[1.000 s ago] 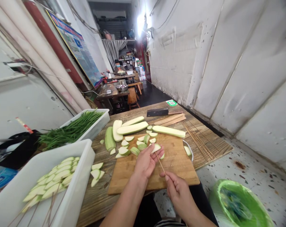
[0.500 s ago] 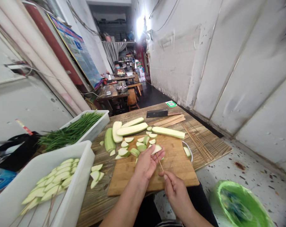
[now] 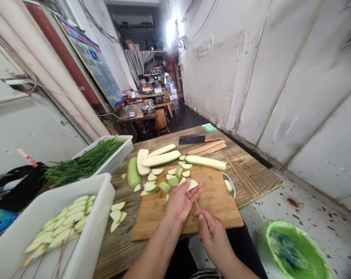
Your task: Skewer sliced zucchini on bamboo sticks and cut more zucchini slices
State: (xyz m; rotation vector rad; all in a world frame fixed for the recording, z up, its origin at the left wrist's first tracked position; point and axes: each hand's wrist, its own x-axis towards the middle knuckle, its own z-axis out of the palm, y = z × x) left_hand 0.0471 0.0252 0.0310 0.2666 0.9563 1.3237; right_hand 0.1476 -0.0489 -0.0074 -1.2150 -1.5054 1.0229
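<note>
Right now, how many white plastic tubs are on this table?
2. The nearer tub, at the left, holds skewered squash slices; the farther tub, just behind it, holds green stalks. More may lie outside the view.

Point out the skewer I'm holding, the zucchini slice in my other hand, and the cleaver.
skewer (image 3: 195, 201): head view, middle of the bare stick's visible stretch.
zucchini slice (image 3: 192, 184): head view, its pale cut face.
cleaver (image 3: 191, 139): head view, middle of the dark blade.
</note>
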